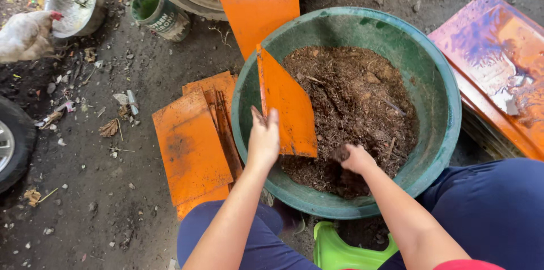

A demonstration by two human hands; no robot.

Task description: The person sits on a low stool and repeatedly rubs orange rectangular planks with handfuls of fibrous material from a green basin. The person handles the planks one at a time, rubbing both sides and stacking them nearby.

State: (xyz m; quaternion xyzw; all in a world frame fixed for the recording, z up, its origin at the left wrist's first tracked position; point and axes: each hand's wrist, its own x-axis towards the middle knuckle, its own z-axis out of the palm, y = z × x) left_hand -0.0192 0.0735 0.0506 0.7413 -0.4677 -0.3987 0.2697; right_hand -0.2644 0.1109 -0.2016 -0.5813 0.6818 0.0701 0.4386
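Here the left hand (264, 137) grips the orange panel (287, 108) upright inside the basin (436, 71).

A single camera sat on the person's head, looking steeply down and close over the round green plastic basin (442, 100) of brown soil, the dirt ground (113, 190) and their blue-clad knees (498, 202) filling the edges.

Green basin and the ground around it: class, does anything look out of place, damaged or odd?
A white hen stands beside a metal bowl, top left. Litter scraps dot the dirt. The orange panel on the right has blotchy, worn paint. The green basin looks intact.
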